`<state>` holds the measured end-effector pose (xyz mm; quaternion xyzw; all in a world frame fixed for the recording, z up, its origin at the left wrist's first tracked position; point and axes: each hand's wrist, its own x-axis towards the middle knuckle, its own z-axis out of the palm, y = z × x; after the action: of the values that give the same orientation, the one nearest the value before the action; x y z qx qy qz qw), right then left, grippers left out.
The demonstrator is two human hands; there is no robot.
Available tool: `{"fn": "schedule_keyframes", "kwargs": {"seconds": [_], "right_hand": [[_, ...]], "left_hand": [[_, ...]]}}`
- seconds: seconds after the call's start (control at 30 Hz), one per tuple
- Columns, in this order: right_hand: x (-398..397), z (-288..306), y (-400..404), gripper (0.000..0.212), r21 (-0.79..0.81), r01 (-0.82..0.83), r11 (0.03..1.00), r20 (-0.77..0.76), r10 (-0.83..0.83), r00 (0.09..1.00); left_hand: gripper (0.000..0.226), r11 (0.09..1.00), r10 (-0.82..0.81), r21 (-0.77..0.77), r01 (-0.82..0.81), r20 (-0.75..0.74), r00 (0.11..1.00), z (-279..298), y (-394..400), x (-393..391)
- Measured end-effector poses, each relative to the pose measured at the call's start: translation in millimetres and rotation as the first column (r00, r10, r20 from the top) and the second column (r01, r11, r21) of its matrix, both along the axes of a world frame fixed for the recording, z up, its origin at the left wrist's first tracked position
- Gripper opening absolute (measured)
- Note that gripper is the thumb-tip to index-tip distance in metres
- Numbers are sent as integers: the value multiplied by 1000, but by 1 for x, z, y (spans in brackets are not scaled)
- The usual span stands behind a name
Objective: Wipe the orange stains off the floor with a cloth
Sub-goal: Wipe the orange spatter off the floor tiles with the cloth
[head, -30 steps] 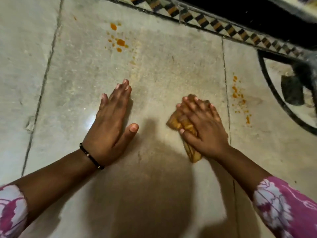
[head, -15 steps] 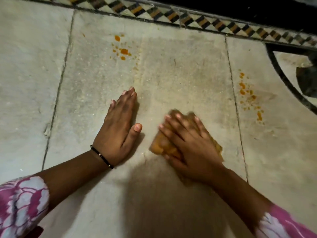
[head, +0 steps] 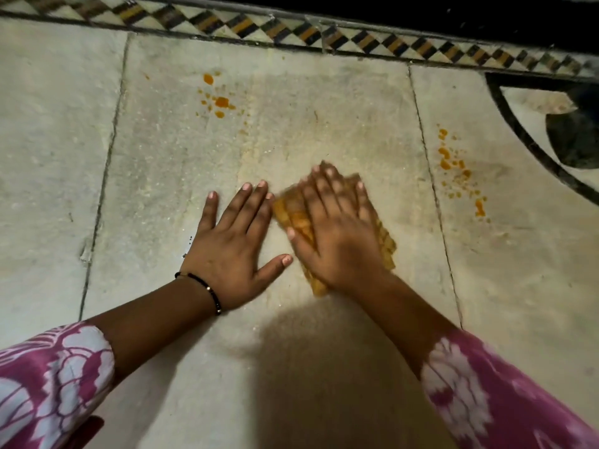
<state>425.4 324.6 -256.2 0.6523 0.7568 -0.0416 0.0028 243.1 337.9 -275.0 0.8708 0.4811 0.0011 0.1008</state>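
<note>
Pale stone floor [head: 324, 131] filled the view, its slabs split by dark joints and edged at the far side by a checkered border strip [head: 291, 30]. On the middle slab the right hand [head: 337, 234] lay flat on a folded orange cloth [head: 291, 212], fingers spread and pressing down on it rather than curled round it; the cloth showed past the fingertips, on the thumb side and at the heel of the palm, and its outline was blurred. Just beside it the left hand [head: 233, 247] was empty, palm down on the bare stone, a black bracelet [head: 207, 290] at the wrist. Two groups of orange stains were unwiped: one [head: 217, 98] beyond the left hand, another [head: 457, 166] across the joint on the slab to the right. The cloth looked soft, light and limp, so it would likely bunch or slide out under a loose palm; flat pressure over the centre of the fold, or a pinch at its thick edge, seemed the surest hold.
</note>
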Motion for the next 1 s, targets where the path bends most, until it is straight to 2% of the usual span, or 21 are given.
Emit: {"fn": "schedule_keyframes", "kwargs": {"seconds": [0.1, 0.2, 0.33, 0.4, 0.43, 0.5, 0.6, 0.63, 0.7, 0.8, 0.9, 0.97, 1.0], "right_hand": [[34, 2, -71, 74, -84, 17, 996, 0, -17, 1000], [93, 8, -117, 74, -132, 195, 972, 66, -188, 980], [126, 5, -74, 79, -90, 514, 853, 78, -509, 858], [111, 5, -36, 84, -75, 588, 805, 95, -581, 808], [97, 4, -25, 83, -89, 564, 821, 93, -557, 825], [68, 1, -29, 78, -90, 401, 912, 62, -397, 916], [49, 4, -92, 75, -44, 128, 991, 12, -128, 992], [55, 3, -118, 75, -60, 98, 993, -11, -99, 995], [81, 2, -163, 78, -104, 173, 979, -54, -180, 982], [130, 10, -176, 79, -128, 453, 882, 13, -456, 890], [163, 8, -110, 78, -79, 690, 719, 38, -690, 723], [161, 6, -60, 75, -80, 767, 637, 37, -767, 641], [155, 3, -44, 74, -85, 750, 656, 29, -751, 660]], "left_hand": [[84, 1000, -4, -4, 4, -9, 1000, 1, 0, -2], [84, 1000, -1, -8, 1, 3, 1000, 0, 0, -1], [85, 1000, -10, -17, 9, -18, 1000, 0, -1, 0], [87, 999, -11, -35, 10, -32, 999, 1, -1, 0], [89, 998, -4, -57, 1, -42, 999, 2, 1, 0], [93, 994, -9, -106, 3, -55, 998, 8, 5, 4], [93, 983, -158, -94, 157, -4, 987, 21, 9, 18], [92, 970, -234, -66, 235, 22, 972, 24, 11, 25], [88, 921, -389, -14, 389, 26, 921, 24, 17, 45], [85, 861, -506, 38, 507, -19, 862, 13, 24, 77], [86, 877, -479, 36, 480, -23, 878, 1, 25, 92], [87, 885, -463, 47, 464, -32, 886, -3, 25, 90], [87, 888, -457, 54, 457, -26, 889, -3, 25, 92]]}}
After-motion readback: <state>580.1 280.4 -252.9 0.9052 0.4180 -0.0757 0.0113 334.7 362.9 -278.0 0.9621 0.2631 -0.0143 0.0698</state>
